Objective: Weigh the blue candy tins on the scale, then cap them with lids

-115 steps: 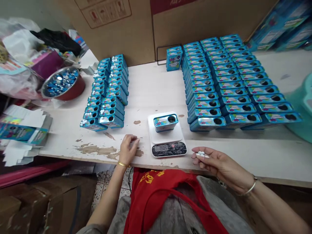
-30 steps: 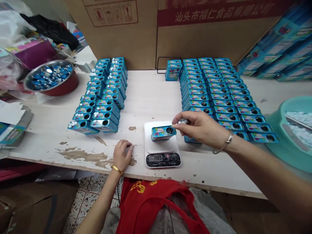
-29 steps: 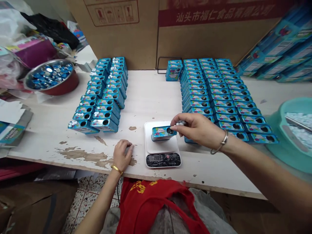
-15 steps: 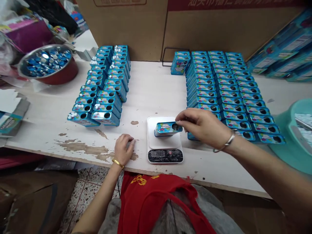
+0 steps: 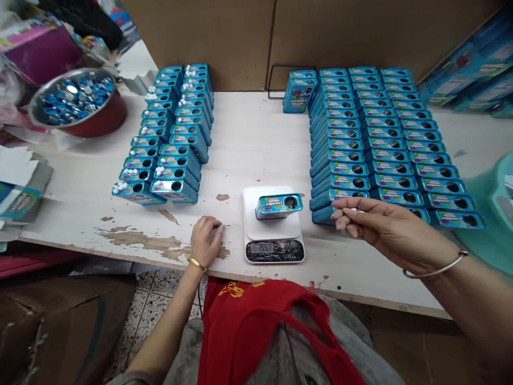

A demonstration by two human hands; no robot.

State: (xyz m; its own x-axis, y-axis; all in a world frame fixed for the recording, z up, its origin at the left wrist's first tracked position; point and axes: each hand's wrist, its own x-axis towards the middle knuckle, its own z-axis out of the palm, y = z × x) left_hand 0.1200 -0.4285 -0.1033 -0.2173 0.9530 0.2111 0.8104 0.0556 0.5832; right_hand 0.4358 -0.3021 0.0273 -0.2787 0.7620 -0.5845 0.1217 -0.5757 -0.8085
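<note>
Blue tin (image 5: pixel 276 207) on a pale worktop (image 5: pixel 252 139) between ranks of matching tins (image 5: pixel 382 144). Stands upright on a white scale (image 5: pixel 256 230), long axis left to right. Off its right end, level and apart: right hand (image 5: pixel 377 220), nearer of the two to the round hole (image 5: pixel 293 203). Off its other end, on the worktop: left hand (image 5: pixel 205 240), loosely curled, thumb apart from fingers. In the right grip, pinched together: small white pieces (image 5: pixel 353 210).

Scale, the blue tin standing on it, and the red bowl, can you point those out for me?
Scale (image 5: pixel 272 230): head view, bare part of its white platform.
Blue tin (image 5: pixel 277 204): head view, its printed top.
Red bowl (image 5: pixel 109 118): head view, its outer wall.
</note>
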